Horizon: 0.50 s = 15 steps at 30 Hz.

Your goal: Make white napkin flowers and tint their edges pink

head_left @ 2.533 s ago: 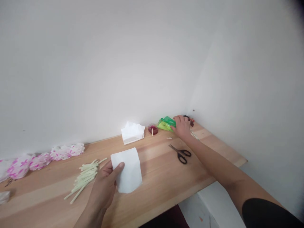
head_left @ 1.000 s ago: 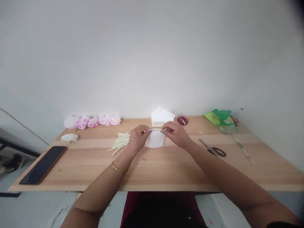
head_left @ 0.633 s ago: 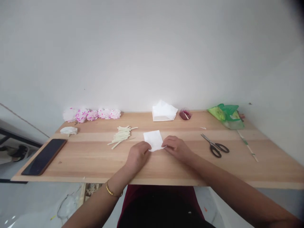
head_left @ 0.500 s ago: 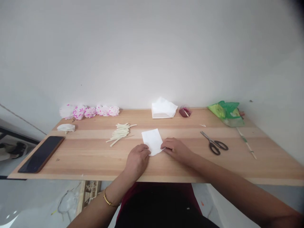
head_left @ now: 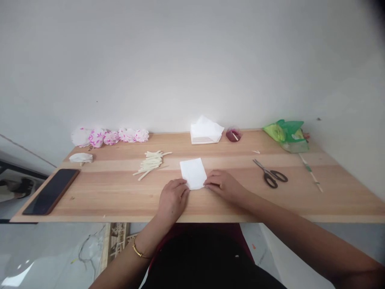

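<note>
A white tissue, folded to a small square, lies flat on the wooden table in front of me. My left hand pinches its near left corner between thumb and fingers. At the near right corner, my right hand grips the tissue in the same way. The near edge runs between both hands and looks slightly folded or rolled. My fingertips partly hide the two near corners.
Cream-coloured sticks lie in a pile left of the tissue. Behind stand a tissue pack and a cup of dark red liquid. Scissors and a green bag are right; pink-white paper flowers and a phone left.
The tissue's near edge, curved before, now looks straighter between my hands. The whole scene sits slightly higher in view, as the camera has tilted a little. Both hands keep their grip.
</note>
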Tool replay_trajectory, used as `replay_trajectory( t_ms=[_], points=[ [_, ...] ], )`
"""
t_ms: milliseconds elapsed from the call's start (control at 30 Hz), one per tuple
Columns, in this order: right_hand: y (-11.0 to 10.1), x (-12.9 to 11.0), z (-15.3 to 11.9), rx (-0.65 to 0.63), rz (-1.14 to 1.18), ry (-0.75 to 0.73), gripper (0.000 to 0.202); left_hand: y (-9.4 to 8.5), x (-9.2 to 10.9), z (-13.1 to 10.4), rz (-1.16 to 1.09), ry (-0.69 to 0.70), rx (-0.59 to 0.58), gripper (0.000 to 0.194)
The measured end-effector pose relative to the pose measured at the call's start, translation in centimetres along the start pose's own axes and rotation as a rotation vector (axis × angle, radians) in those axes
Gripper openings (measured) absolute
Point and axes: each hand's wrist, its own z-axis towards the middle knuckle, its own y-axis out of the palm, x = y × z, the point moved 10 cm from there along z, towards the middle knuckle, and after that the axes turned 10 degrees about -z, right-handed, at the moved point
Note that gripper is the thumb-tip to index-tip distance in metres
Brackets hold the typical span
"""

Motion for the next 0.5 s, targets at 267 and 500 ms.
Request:
replay_trajectory(
  t_ms=[267, 500],
  points=[
    [0.4, 1.4, -0.7, -0.092, -0.078, 0.24, 0.013, -0.1, -0.2, 0.2, -0.01, -0.062, -0.039, 0.013],
    [0.8, 1.5, -0.3, -0.153, -0.152, 0.265, 0.013, 0.2, -0.2, 0.6, 0.044, -0.121, -0.082, 0.016]
  ],
)
